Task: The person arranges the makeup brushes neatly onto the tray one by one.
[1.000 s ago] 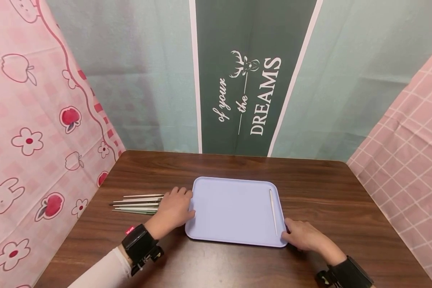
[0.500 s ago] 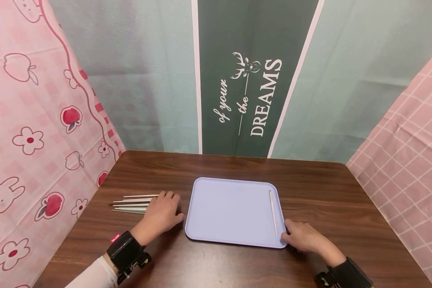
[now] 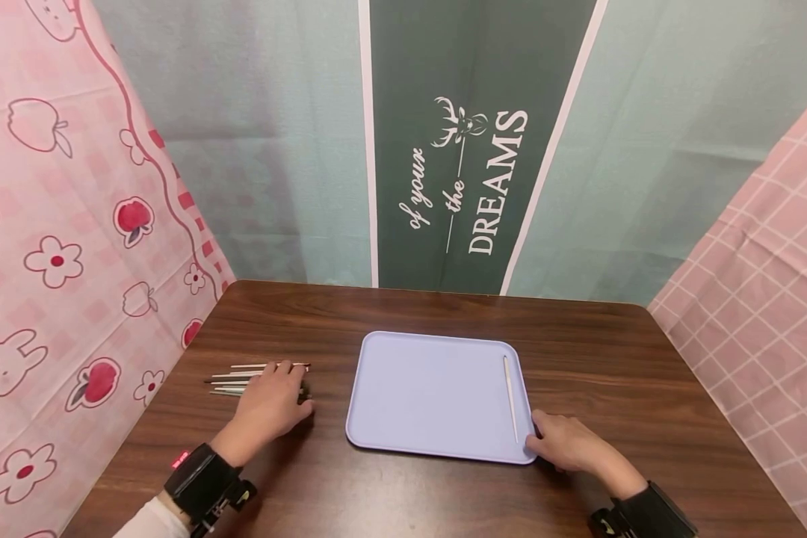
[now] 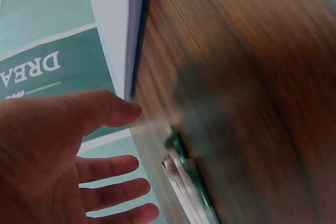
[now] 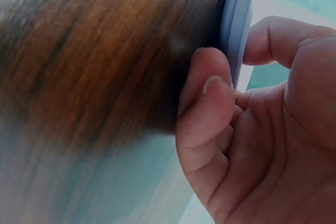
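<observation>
My right hand (image 3: 565, 442) grips the near right corner of a lavender tray (image 3: 430, 396), its thumb over the rim and fingers curled beneath, as the right wrist view also shows. Inside the tray, along its right side, lies one white paintbrush (image 3: 510, 400). My left hand (image 3: 269, 400) hovers over several slim paintbrushes (image 3: 238, 374) at the left of the table and hides part of them. White and green handles of these brushes (image 4: 189, 192) show in the left wrist view, apart from the spread, relaxed fingers.
The brown wood-grain table (image 3: 403, 493) lies under everything. A green curtain with lettering (image 3: 471, 149) hangs behind its far edge. Pink patterned cloths (image 3: 94, 261) stand at the left and right sides.
My left hand has moved left from the tray's left edge to over the bundle of paintbrushes. The right hand and the tray have hardly moved.
</observation>
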`<state>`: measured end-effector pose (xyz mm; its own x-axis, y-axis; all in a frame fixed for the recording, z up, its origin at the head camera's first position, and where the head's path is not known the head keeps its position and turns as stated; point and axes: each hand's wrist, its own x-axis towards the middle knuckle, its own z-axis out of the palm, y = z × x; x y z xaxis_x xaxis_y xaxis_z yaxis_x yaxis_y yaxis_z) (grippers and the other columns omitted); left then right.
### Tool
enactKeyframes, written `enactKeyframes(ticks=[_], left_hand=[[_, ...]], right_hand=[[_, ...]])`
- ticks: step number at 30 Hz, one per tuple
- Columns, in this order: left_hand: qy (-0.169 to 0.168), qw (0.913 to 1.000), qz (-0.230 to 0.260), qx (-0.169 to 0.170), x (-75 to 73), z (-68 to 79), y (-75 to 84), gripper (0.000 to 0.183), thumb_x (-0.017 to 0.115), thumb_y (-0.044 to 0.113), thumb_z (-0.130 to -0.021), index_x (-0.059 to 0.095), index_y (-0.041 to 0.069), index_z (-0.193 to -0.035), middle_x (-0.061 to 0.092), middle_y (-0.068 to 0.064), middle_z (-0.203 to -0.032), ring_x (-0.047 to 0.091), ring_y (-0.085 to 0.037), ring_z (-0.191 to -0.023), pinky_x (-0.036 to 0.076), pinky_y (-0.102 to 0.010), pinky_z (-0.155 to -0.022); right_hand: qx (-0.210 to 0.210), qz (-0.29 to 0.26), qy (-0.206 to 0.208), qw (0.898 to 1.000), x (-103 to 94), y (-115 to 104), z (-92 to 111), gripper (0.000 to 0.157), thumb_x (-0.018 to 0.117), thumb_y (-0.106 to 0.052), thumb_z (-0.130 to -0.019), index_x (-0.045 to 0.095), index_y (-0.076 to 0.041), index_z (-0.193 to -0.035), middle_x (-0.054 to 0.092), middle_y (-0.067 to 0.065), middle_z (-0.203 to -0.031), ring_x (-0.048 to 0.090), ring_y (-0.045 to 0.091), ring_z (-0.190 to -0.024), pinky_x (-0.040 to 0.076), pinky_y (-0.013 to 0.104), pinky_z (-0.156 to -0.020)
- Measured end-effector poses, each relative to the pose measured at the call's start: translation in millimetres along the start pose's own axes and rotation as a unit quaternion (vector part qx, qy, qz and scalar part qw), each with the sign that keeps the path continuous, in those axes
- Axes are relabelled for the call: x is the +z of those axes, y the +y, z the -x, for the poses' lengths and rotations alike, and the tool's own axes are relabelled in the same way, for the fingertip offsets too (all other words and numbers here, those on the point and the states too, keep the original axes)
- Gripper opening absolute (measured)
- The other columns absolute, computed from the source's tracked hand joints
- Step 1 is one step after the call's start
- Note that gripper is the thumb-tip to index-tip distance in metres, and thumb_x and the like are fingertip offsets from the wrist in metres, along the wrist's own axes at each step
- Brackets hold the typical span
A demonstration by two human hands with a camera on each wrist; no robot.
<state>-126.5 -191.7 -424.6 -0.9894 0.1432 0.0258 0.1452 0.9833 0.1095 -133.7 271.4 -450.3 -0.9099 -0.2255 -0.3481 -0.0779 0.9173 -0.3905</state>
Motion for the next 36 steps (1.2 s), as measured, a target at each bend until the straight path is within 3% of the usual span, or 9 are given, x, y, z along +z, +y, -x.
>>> enactKeyframes(ticks=[8,17,36], left_hand=[[0.002,0.9997,0.004,-0.024,2.8,8.9,-20.4,0.057,0.079,0.032,-0.083,0.061,-0.004,-0.123,0.062,-0.025,-0.118,0.057,-0.045,-0.112,0.050,-0.060,-0.086],[0.035,0.9991,0.000,-0.026,4.8,17.3,-33.0,0.050,0.081,0.032,-0.081,0.063,-0.003,-0.112,0.063,-0.021,-0.106,0.059,-0.042,-0.099,0.052,-0.057,-0.077],[-0.003,0.9986,0.003,-0.054,9.5,25.6,-51.7,0.046,0.080,0.031,-0.081,0.062,-0.002,-0.108,0.062,-0.022,-0.106,0.058,-0.046,-0.105,0.047,-0.063,-0.084]], right_hand=[[-0.004,0.002,0.006,1.000,-0.1,1,0,0.019,0.065,-0.020,-0.087,0.048,-0.012,-0.083,0.052,0.002,-0.065,0.053,0.017,-0.047,0.041,0.030,-0.045],[-0.004,-0.004,0.004,1.000,-0.2,1,0,0.019,0.065,-0.020,-0.087,0.048,-0.012,-0.082,0.052,0.002,-0.065,0.053,0.016,-0.047,0.040,0.029,-0.045],[-0.003,-0.005,0.008,1.000,1.2,2,0,0.019,0.064,-0.019,-0.087,0.047,-0.012,-0.081,0.052,0.003,-0.065,0.053,0.017,-0.046,0.039,0.029,-0.044]])
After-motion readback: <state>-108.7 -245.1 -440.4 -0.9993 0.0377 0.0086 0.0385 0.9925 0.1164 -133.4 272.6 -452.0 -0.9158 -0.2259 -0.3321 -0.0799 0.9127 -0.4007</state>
